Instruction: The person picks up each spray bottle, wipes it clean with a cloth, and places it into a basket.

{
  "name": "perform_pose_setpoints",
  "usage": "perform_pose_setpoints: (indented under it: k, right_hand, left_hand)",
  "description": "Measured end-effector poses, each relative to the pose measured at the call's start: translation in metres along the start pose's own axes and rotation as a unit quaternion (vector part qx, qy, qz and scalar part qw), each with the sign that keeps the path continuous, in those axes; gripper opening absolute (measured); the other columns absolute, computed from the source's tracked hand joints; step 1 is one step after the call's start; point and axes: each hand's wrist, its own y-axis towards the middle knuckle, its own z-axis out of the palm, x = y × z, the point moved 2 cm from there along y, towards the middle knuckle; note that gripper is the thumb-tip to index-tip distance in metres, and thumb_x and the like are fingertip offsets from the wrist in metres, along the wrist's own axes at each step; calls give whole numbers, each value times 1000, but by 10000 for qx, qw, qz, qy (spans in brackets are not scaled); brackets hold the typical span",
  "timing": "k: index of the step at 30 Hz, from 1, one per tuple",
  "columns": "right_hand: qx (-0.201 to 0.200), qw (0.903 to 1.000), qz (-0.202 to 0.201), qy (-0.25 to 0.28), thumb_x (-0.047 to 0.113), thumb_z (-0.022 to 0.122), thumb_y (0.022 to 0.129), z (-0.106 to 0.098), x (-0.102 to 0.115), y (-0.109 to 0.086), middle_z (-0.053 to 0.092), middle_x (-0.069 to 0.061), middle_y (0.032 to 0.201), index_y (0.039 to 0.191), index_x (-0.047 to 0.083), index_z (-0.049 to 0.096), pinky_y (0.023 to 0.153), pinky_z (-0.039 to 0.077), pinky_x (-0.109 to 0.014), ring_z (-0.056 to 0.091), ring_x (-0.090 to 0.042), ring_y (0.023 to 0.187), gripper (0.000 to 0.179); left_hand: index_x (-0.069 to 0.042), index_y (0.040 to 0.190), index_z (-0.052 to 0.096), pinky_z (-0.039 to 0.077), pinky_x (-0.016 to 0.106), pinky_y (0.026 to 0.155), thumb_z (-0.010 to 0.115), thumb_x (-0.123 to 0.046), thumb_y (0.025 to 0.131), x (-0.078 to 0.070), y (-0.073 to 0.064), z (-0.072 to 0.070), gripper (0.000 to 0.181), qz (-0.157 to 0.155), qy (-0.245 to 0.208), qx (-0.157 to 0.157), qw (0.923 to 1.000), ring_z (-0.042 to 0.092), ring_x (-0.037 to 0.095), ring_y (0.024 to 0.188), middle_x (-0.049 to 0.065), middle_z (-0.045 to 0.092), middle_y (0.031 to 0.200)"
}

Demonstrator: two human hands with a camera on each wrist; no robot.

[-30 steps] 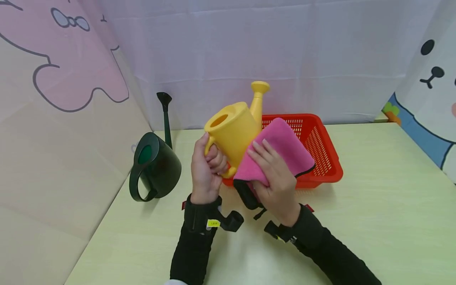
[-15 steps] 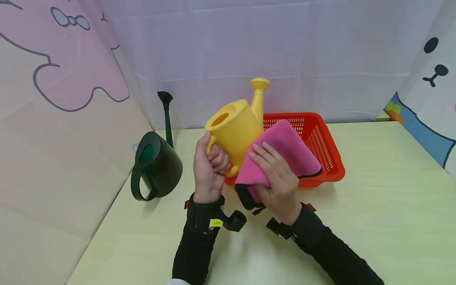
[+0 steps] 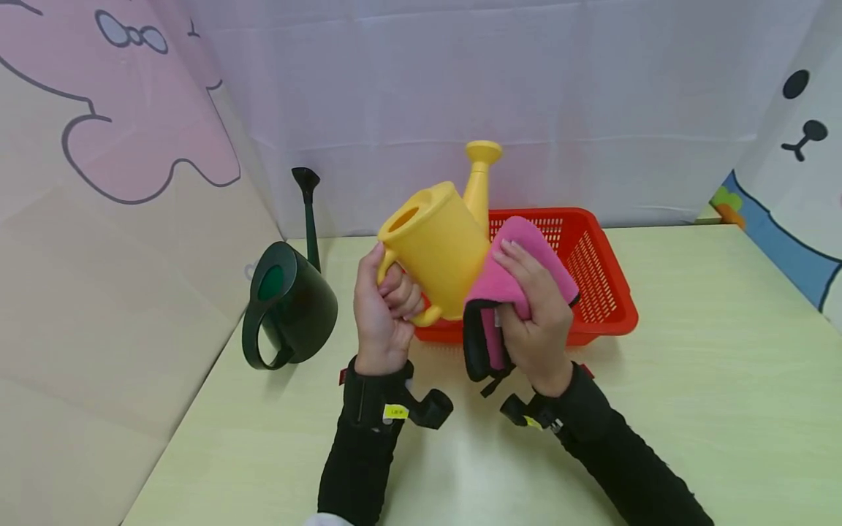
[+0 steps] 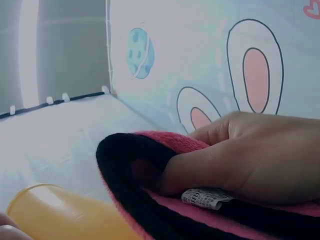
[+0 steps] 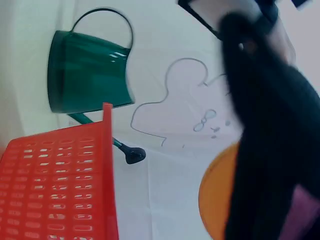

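One green can (image 3: 309,318) | head, right wrist | left wrist: yellow can (image 4: 72,215) (part)

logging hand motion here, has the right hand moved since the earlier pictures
Yes: in the head view the right hand has shifted rightward, with the pink cloth, relative to the stationary red basket.

So I'm seeing a yellow watering can (image 3: 441,248), pink cloth (image 3: 498,286) with black trim (image 3: 475,343), red basket (image 3: 595,281), dark green can (image 3: 305,314), white tag (image 4: 205,198) (kinda fuzzy, probably dark-printed).
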Motion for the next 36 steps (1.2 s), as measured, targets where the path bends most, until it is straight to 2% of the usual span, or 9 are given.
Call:
perform_pose_setpoints:
  k: [4, 8, 14, 16, 18, 22, 26, 30, 36]
  right_hand:
    - [311, 9963, -649, -462, 29, 55, 91, 5, 13, -8, 63, -18, 113, 108, 1, 65, 104, 38, -31, 54, -29, 116, 34]
    - [587, 9851, -1435, -738, 31, 56, 90, 13, 26, -17, 65, -16, 109, 106, 2, 66, 103, 39, -29, 58, -30, 108, 35]
    - [563, 9688, -2227, -929, 31, 56, 90, 23, 35, -25, 68, -14, 102, 103, 0, 67, 99, 42, -29, 63, -27, 98, 35]
    - [468, 9707, -2174, -911, 30, 56, 90, 21, 32, -23, 68, -15, 102, 103, -1, 66, 100, 42, -29, 63, -28, 99, 34]
    - [299, 9787, -1873, -786, 28, 56, 91, 16, 26, -17, 67, -17, 103, 103, -3, 65, 100, 42, -30, 62, -29, 102, 35]
    - [-121, 9968, -748, -236, 29, 56, 90, 3, 10, -3, 65, -19, 106, 105, -5, 63, 100, 42, -32, 60, -26, 109, 37]
    - [-348, 9994, -37, 69, 32, 54, 91, -6, -3, 6, 66, -18, 105, 106, -3, 63, 97, 44, -29, 62, -21, 104, 39]
    - [-240, 9997, 19, -108, 32, 53, 92, -7, -4, 6, 65, -17, 107, 108, -2, 63, 97, 44, -27, 62, -21, 105, 39]
    - [209, 9963, -617, -565, 30, 54, 90, -2, 9, 0, 63, -19, 111, 108, -4, 62, 102, 39, -30, 56, -22, 117, 39]
  left_hand:
    - [-18, 49, 31, 18, 18, 38, 29, -29, 97, 0, 4, -4, 50, 94, -89, -45, 9999, 28, 7, 32, -8, 32, 40]
    - [-18, 48, 30, 18, 18, 38, 29, -28, 98, 1, 7, -7, 50, 165, -139, -81, 9997, 27, 6, 32, -8, 30, 40]
    - [-18, 48, 30, 18, 18, 38, 29, -29, 98, 1, 8, -7, 51, 156, -159, -128, 9997, 27, 6, 32, -9, 30, 40]
    - [-18, 48, 30, 18, 18, 38, 29, -29, 98, 1, 8, -7, 51, 139, -135, -112, 9997, 27, 6, 32, -9, 31, 39]
    - [-18, 48, 31, 19, 18, 38, 29, -29, 98, 1, 7, -7, 51, 94, -110, -99, 9998, 28, 6, 32, -9, 32, 40]
    - [-18, 48, 33, 21, 18, 37, 30, -30, 97, 0, 5, -5, 51, -75, -169, -1, 9998, 29, 6, 32, -9, 34, 40]
    - [-18, 47, 34, 20, 17, 36, 28, -29, 97, 0, 3, -3, 51, -208, -268, 217, 9992, 29, 6, 32, -9, 35, 40]
    - [-18, 47, 32, 20, 17, 36, 28, -28, 97, 0, 3, -3, 51, -207, -260, 320, 9989, 29, 6, 31, -9, 34, 39]
    - [-19, 48, 32, 19, 18, 36, 30, -28, 97, 4, 7, -3, 50, -223, 93, 294, 9993, 27, 6, 31, -10, 32, 40]
